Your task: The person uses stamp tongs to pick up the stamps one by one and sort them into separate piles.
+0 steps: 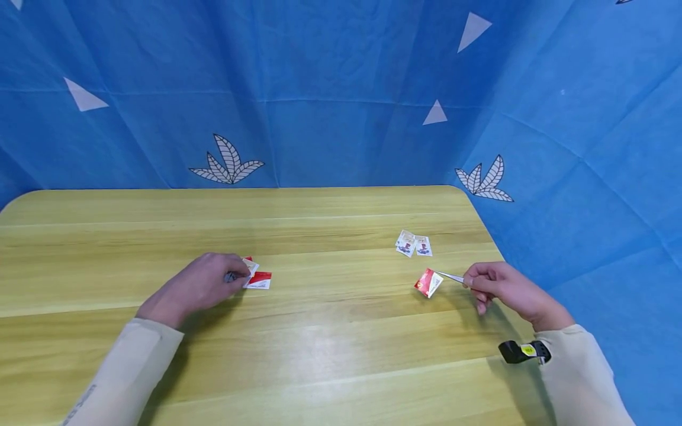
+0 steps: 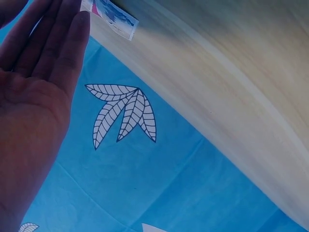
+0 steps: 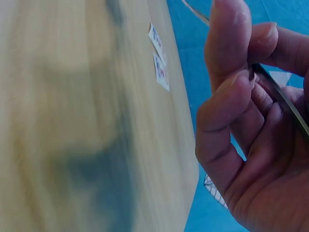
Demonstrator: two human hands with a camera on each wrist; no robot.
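My left hand (image 1: 210,281) pinches several small stamps (image 1: 251,267) at its fingertips, left of the table's middle. A red-and-white stamp (image 1: 260,280) shows just beyond the fingers; whether it is held or lies on the table I cannot tell. In the left wrist view, a stamp with a blue picture (image 2: 118,21) sticks out past the fingers. My right hand (image 1: 498,290) grips slim metal tweezers (image 1: 452,276), whose tips hold a tilted red-and-white stamp (image 1: 428,283) above the table. The tweezers' shank (image 3: 282,101) crosses the palm in the right wrist view.
Several pale picture stamps (image 1: 414,243) lie partly overlapping near the back right of the wooden table (image 1: 330,355). Behind and to the right hangs a blue cloth (image 1: 330,136) with leaf and triangle prints. A black strap device (image 1: 524,351) sits by the right wrist.
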